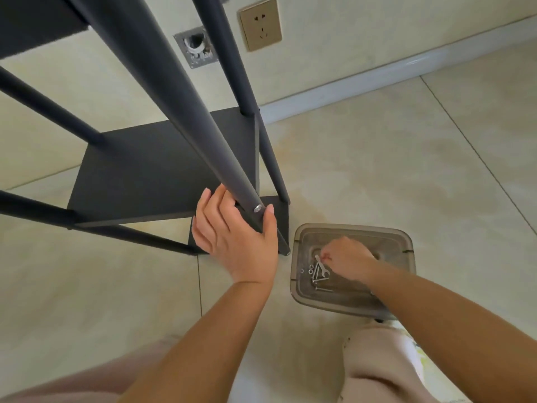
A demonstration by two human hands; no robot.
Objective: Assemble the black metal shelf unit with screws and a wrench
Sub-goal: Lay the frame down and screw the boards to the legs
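Observation:
The black metal shelf unit (pixel 162 170) stands on the floor against the wall, with dark round posts and flat black shelves. My left hand (pixel 232 231) wraps around the near right post (pixel 186 106), just under a silver screw head (pixel 257 208) set in that post. My right hand (pixel 345 257) reaches into a clear plastic tray (pixel 398 242) on the floor. Its fingertips pinch the end of a small silver wrench (pixel 322 267). Several loose screws and nuts (pixel 315 282) lie beside the wrench in the tray.
The tiled floor (pixel 392 170) spreads to the right of the shelf unit. A white skirting board (pixel 377 80) runs along the wall. A beige wall socket (pixel 260 23) and an open wall box (pixel 197 49) sit behind the posts. My knees show at the bottom edge.

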